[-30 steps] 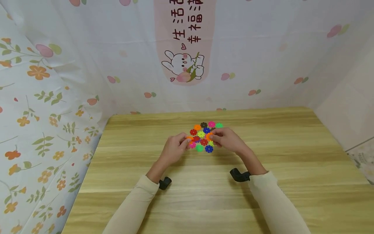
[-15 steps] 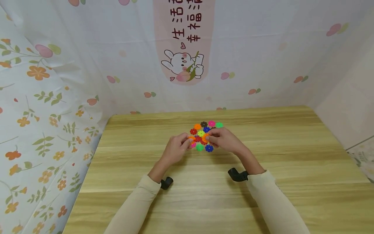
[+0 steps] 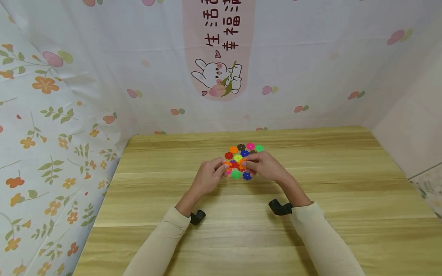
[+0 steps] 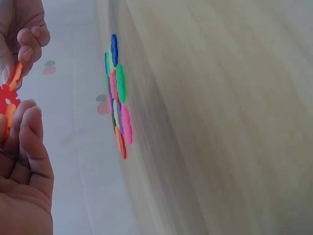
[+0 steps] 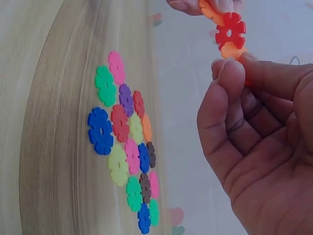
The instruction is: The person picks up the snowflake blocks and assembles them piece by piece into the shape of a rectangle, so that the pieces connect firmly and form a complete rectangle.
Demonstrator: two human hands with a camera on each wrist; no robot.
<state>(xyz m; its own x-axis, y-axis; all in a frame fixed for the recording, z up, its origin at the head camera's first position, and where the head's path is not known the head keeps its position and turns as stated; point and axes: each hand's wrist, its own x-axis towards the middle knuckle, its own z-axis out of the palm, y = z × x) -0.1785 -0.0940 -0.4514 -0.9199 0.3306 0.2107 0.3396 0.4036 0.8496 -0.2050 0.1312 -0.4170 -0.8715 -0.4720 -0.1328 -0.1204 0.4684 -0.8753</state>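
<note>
Over the wooden table [image 3: 310, 184] my two hands meet, holding a short chain of snowflake discs [image 3: 235, 165]: orange, red, orange. My left hand [image 3: 221, 168] pinches the left end and my right hand [image 3: 246, 165] pinches the right end. In the right wrist view the red disc [image 5: 230, 30] sits just above my right hand [image 5: 234, 63], which grips an orange disc [image 5: 232, 50]. The left wrist view shows my left hand [image 4: 24, 117] beside the red disc [image 4: 7, 100]. A flat pile of several coloured discs [image 3: 243, 153] lies on the table under and behind the hands.
Flowered cloth walls [image 3: 51, 115] close in the table at the back and on both sides. Black camera mounts sit on my left wrist [image 3: 197, 216] and my right wrist [image 3: 280, 207]. The pile of discs [image 5: 127, 142] spreads flat, with bare wood around it.
My hands have drawn closer together. The right hand moved a little left, so its orange disc now sits against the red one held from the left.
</note>
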